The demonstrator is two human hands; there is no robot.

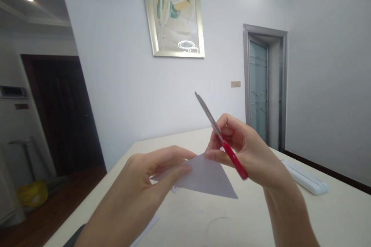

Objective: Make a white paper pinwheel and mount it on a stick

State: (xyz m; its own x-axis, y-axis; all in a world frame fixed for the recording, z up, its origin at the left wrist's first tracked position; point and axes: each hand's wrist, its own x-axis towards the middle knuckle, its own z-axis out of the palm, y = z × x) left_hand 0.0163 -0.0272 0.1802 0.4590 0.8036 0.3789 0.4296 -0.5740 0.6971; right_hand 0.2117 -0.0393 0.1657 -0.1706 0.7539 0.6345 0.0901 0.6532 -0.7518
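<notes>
My left hand (145, 173) grips a pale grey-white piece of paper (210, 179) between thumb and fingers. The paper is roughly triangular, its point up by my right fingertips and a sharp corner at lower right. Red-handled scissors (236, 162) sit in my right hand (249, 146), with the blades pointing up and left, seemingly closed. Thumb and fingers of that same hand also pinch the paper's top corner. Both hands are raised over the white table (252, 216). Part of the paper's left side is hidden behind my left fingers.
Thin pale strips (218, 219) lie on the table below the paper. A white oblong object (307, 177) rests at the right. Near my left forearm are a white sheet (146, 231) and a dark object (74, 237). A wall (121, 85) borders the table's far edge.
</notes>
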